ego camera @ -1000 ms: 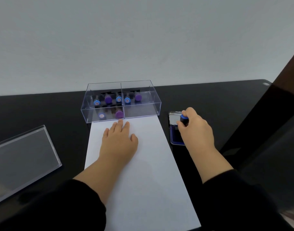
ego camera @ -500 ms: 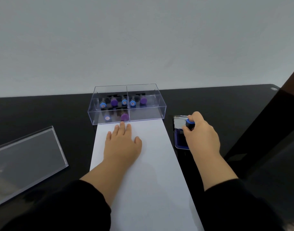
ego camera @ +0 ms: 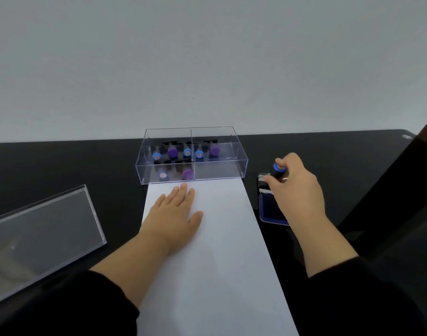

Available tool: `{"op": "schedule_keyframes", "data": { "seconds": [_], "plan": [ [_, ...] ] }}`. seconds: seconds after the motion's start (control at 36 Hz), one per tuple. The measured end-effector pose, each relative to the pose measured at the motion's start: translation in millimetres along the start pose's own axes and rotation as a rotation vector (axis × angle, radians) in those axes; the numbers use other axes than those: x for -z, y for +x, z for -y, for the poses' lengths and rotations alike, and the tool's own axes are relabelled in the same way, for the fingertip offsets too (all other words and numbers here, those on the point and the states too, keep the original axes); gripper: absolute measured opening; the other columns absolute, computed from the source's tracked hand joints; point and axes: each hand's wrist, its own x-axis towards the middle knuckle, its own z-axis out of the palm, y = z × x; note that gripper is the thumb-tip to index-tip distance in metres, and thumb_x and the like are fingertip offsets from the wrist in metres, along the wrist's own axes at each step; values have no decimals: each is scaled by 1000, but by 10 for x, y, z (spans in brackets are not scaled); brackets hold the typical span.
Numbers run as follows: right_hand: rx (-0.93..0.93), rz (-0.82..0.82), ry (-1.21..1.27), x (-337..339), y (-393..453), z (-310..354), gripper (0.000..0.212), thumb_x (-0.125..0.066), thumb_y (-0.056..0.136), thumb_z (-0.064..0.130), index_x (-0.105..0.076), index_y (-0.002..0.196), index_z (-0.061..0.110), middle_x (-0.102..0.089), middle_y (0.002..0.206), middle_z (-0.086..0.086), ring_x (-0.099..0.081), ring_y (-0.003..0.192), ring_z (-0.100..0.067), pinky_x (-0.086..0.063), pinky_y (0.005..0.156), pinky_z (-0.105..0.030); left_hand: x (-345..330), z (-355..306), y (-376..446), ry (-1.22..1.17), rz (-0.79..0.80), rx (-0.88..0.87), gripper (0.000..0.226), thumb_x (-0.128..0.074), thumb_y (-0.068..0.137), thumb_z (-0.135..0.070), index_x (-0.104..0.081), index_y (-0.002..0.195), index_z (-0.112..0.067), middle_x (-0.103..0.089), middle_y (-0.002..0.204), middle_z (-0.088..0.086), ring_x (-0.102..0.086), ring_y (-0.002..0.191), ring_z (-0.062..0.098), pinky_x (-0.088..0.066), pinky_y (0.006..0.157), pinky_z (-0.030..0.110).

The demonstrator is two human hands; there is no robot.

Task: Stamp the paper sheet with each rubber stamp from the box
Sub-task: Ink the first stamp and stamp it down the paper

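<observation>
A white paper sheet (ego camera: 222, 251) lies lengthwise on the black table. My left hand (ego camera: 173, 214) presses flat on its far left part, fingers straight. Behind the sheet stands a clear plastic box (ego camera: 217, 169) holding several rubber stamps with blue and purple tops (ego camera: 172, 152). Right of the sheet lies an open blue ink pad (ego camera: 270, 209) with its silvery lid folded back. My right hand (ego camera: 294, 187) grips a blue-topped stamp (ego camera: 278, 169) above the pad's far end; the stamp's lower end is hidden by my fingers.
The box's clear lid (ego camera: 43, 236) lies at the left on the black table (ego camera: 62, 166). A grey wall rises right behind the table. A dark slanted panel (ego camera: 401, 190) stands at the right.
My right hand has lifted slightly with the blue stamp over the ink pad. The left hand stays flat on the sheet. The camera has shifted, so everything sits further right in view.
</observation>
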Motion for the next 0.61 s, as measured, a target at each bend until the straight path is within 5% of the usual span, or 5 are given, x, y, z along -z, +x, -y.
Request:
{"op": "schedule_keyframes", "data": {
  "seconds": [0.28, 0.61],
  "plan": [
    [123, 66, 80, -289, 263, 348, 22, -63, 88, 23, -43, 95, 26, -59, 97, 6, -57, 84, -18, -47, 72, -31, -24, 10, 17, -14, -20, 0, 60, -18, 101, -45, 6, 152, -24, 17, 158, -6, 13, 145, 9, 11, 114, 27],
    [190, 149, -60, -573, 228, 267, 23, -61, 91, 23, -51, 111, 19, -61, 105, 1, -47, 82, -14, -37, 69, -27, -32, 18, 29, -8, -12, -6, 61, -18, 100, -46, 6, 152, -24, 17, 158, -6, 13, 145, 9, 10, 115, 28]
  ]
}}
